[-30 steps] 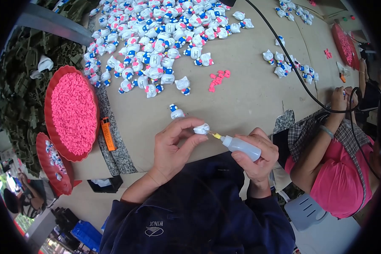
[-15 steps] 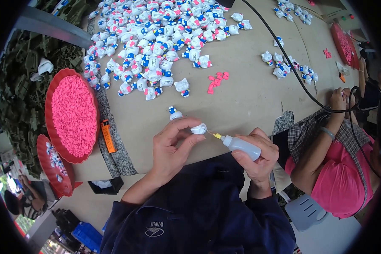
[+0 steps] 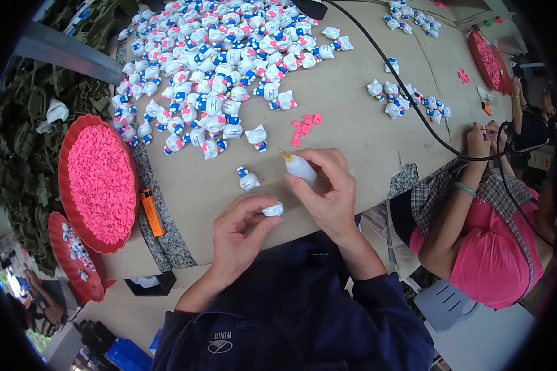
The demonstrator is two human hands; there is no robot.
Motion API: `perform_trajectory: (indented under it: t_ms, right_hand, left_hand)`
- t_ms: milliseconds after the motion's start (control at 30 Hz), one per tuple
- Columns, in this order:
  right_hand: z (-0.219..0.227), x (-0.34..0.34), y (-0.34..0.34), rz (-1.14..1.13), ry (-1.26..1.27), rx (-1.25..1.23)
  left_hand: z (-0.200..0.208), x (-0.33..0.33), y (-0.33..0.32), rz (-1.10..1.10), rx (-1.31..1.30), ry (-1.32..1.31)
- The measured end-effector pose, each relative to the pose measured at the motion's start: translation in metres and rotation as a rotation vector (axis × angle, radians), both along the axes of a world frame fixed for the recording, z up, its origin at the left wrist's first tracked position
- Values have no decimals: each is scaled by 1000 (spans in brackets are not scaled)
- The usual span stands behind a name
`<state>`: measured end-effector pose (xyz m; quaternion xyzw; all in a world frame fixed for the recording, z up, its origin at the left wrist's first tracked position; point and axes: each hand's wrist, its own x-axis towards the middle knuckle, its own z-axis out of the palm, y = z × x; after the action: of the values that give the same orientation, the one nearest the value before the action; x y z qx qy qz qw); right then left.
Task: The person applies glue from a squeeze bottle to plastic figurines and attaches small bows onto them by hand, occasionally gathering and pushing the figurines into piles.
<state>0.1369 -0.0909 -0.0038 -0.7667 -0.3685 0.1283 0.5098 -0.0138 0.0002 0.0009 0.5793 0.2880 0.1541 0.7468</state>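
Between the thumb and fingers of my left hand (image 3: 241,232) is a small white figurine (image 3: 273,209), mostly covered by the fingers. My right hand (image 3: 329,191) grips a translucent white squeeze bottle (image 3: 301,170), its yellow tip with a thin nozzle pointing up and left, apart from the figurine. Just beyond my left hand a white and blue figurine (image 3: 248,179) lies on the table, and another figurine (image 3: 257,136) lies farther off. Small pink pieces (image 3: 305,129) sit in a loose group beyond the bottle.
A large heap of figurines (image 3: 210,68) covers the far left of the table. At left stand a red tray of pink pieces (image 3: 102,179), a smaller red tray (image 3: 74,278) and an orange lighter (image 3: 151,212). A black cable (image 3: 408,93) crosses the right; a co-worker in pink (image 3: 489,260) sits there.
My right hand has drawn the bottle away from the figurine, up and to the left, and tilted its tip upward. My left hand has lowered slightly, still holding the figurine.
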Motion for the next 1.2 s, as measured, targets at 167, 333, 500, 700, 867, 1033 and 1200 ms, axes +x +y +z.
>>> perform_trajectory:
  t_ms: [167, 333, 500, 700, 867, 1033, 1200]
  right_hand:
    - [-6, -9, 3, -56, 97, -3]
    - [11, 4, -8, 66, 42, -54]
    - [25, 30, -17, 3, 116, -176]
    - [5, 46, 17, 186, -298, -158]
    - [12, 45, 10, 191, -215, -258]
    - [12, 46, 9, 121, -67, -239]
    - [10, 38, -9, 82, -104, -131]
  left_hand:
    - [-2, -2, 2, -9, -64, 9]
    - [-3, -3, 4, -10, -95, -4]
    - [-4, -4, 4, -25, -114, -14]
    - [-1, -1, 1, -56, -107, -24]
    - [1, -1, -1, -71, -151, -39]
    - [-2, 5, -5, -106, -193, -59]
    - [-6, 7, -8, -86, -141, -55]
